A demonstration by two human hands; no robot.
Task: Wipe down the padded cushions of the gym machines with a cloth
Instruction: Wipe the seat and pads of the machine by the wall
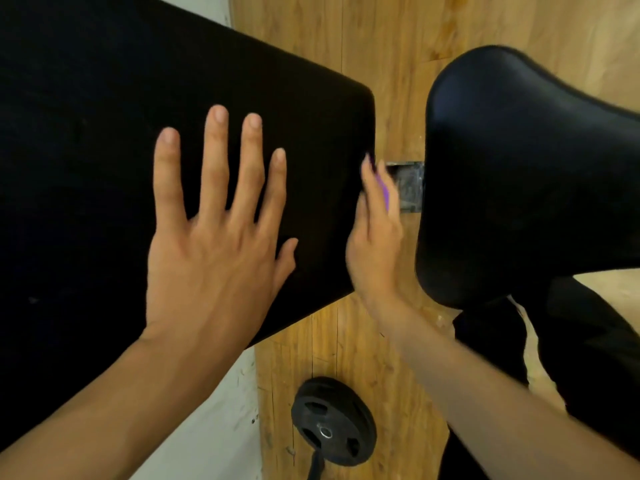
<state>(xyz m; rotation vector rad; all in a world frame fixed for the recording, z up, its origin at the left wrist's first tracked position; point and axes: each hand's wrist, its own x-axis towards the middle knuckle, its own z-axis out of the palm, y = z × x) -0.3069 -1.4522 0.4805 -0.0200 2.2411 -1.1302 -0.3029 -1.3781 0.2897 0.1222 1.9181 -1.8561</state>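
A large black back pad (104,116) fills the left half of the view. My left hand (214,237) lies flat on it with fingers spread and straight. My right hand (374,237) is at the pad's right edge, in the gap between it and a rounded black seat pad (519,168). A purple cloth (383,190) shows only as a sliver behind the right fingers, which press it against the pad's side. The right hand is blurred, and most of the cloth is hidden.
A metal frame bracket (410,187) joins the two pads in the gap. Below lies a wooden floor (346,341) with a black weight plate (334,420) on it. A white wall base (214,427) runs at lower left. Dark machine parts (571,341) sit under the seat.
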